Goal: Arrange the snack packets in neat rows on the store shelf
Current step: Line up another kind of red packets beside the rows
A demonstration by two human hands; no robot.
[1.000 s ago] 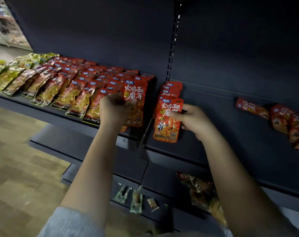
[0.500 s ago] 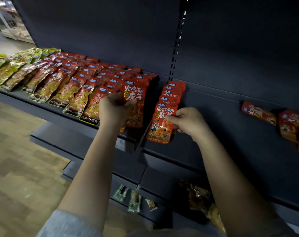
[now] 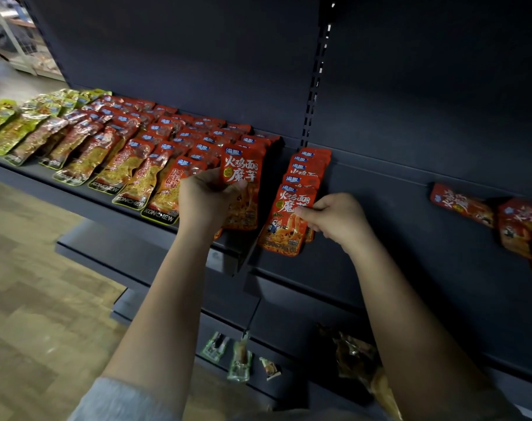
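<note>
Head view: both hands, left hand (image 3: pixel 208 197) and right hand (image 3: pixel 334 218), pinch red packets.

A dark, matte back panel (image 3: pixel 173 56) rises behind the shelving and fills most of the view. A slotted upright (image 3: pixel 314 77) runs down it, dividing two bays. Lower shelf boards (image 3: pixel 112 247) in the same dark finish step outward below. The floor (image 3: pixel 36 299) is wood-look planking in tan and grey-brown. At the far upper left stands what may be a pale rack (image 3: pixel 12 41), brightly lit and too blurred to read.
</note>
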